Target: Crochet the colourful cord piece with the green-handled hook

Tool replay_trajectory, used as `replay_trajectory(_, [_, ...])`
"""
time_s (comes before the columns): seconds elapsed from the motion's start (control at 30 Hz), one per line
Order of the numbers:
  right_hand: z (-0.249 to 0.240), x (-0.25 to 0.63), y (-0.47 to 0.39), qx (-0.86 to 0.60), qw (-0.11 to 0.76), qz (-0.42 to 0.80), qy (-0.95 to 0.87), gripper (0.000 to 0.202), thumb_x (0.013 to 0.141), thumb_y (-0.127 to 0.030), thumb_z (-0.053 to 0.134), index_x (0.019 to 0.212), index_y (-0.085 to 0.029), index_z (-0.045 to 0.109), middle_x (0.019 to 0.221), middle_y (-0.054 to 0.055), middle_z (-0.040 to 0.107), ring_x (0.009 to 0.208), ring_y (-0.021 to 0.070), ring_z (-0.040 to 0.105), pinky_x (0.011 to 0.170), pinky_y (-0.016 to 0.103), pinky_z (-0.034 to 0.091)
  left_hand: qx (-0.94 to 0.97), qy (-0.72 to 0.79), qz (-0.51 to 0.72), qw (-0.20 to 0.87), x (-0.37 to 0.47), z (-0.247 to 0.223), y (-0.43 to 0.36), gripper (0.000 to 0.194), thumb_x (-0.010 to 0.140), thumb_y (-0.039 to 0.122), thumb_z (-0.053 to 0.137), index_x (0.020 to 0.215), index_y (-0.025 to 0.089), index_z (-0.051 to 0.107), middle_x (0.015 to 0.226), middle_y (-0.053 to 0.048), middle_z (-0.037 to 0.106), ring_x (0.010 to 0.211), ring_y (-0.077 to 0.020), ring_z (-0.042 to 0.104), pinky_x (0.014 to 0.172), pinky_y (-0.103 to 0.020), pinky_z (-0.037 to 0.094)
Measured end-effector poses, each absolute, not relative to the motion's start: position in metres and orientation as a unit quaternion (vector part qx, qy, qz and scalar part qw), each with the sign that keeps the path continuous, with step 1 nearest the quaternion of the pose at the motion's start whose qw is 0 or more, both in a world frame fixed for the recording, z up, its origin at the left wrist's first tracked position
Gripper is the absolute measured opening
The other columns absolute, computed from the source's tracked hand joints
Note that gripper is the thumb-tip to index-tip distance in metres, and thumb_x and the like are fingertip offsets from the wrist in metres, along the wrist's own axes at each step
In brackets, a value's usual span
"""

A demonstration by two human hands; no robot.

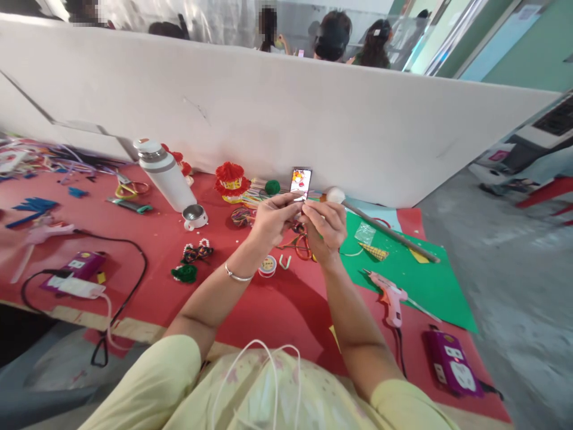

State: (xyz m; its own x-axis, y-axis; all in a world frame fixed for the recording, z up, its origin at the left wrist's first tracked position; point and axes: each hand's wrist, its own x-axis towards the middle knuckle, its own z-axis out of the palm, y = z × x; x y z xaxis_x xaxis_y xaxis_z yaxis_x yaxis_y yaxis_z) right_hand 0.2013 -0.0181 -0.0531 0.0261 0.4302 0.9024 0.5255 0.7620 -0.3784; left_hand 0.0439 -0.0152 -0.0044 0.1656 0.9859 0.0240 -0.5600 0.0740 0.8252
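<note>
My left hand (274,221) and my right hand (326,227) meet above the middle of the table, fingertips pinched together. Whatever small thing lies between them is too tiny and covered to make out. Just beyond the fingertips stands a phone (301,180) with a lit screen showing a red and orange picture. Beneath my hands are scissors with orange handles (303,248), partly hidden. By my left wrist lie a spool (267,266) and a bent white piece (285,261). A ball of green yarn (273,187) sits behind my left hand.
On the left are a white thermos (163,173), its metal cup (195,217) and a purple power strip (76,272). A red fringed ornament (231,180) stands near the white partition (268,107). At right, a pink glue gun (390,295) and stick (389,230) lie on green sheet.
</note>
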Motion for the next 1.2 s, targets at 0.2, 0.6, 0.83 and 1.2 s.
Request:
replay_trajectory(0.2, [-0.031, 0.228, -0.013, -0.241, 0.618, 0.098, -0.742, 0.019, 0.091, -0.047, 0.079, 0.107, -0.038, 0.083, 0.104, 0.001, 0.085, 0.094, 0.0244, 0.079, 0.088, 0.048, 0.063, 0.407, 0.317, 0.485, 0.706, 0.021, 0.006, -0.01, 0.027, 0.056, 0.02, 0.095, 0.079, 0.015, 0.083, 0.056, 0.002, 0.062, 0.044, -0.0041, 0.044, 0.04, -0.021, 0.022])
replay_trajectory(0.6, [-0.012, 0.238, -0.027, -0.222, 0.556, 0.075, -0.797, 0.033, 0.089, -0.028, 0.083, 0.118, -0.043, 0.081, 0.106, -0.004, 0.086, 0.097, 0.0235, 0.076, 0.088, 0.046, 0.062, 0.469, 0.343, 0.426, 0.693, 0.004, 0.012, -0.005, 0.015, 0.059, 0.015, 0.087, 0.074, 0.014, 0.082, 0.065, -0.003, 0.073, 0.05, -0.0085, 0.059, 0.048, -0.022, 0.042])
replay_trajectory(0.83, [-0.006, 0.243, -0.034, -0.238, 0.581, 0.098, -0.772, 0.019, 0.091, -0.033, 0.08, 0.108, -0.04, 0.084, 0.095, -0.002, 0.086, 0.088, 0.023, 0.076, 0.083, 0.046, 0.06, 0.486, 0.337, 0.416, 0.691, -0.001, 0.013, -0.002, 0.016, 0.056, 0.015, 0.088, 0.07, 0.013, 0.081, 0.063, -0.003, 0.072, 0.046, -0.0079, 0.058, 0.043, -0.02, 0.038])
replay_trajectory(1.2, [-0.008, 0.239, -0.033, -0.249, 0.63, 0.138, -0.722, 0.01, 0.09, -0.037, 0.08, 0.098, -0.036, 0.085, 0.091, 0.0, 0.086, 0.085, 0.0239, 0.077, 0.082, 0.048, 0.06, 0.478, 0.333, 0.434, 0.687, 0.002, 0.011, -0.002, 0.018, 0.058, 0.017, 0.091, 0.073, 0.015, 0.081, 0.065, -0.002, 0.072, 0.048, -0.0076, 0.058, 0.043, -0.02, 0.04])
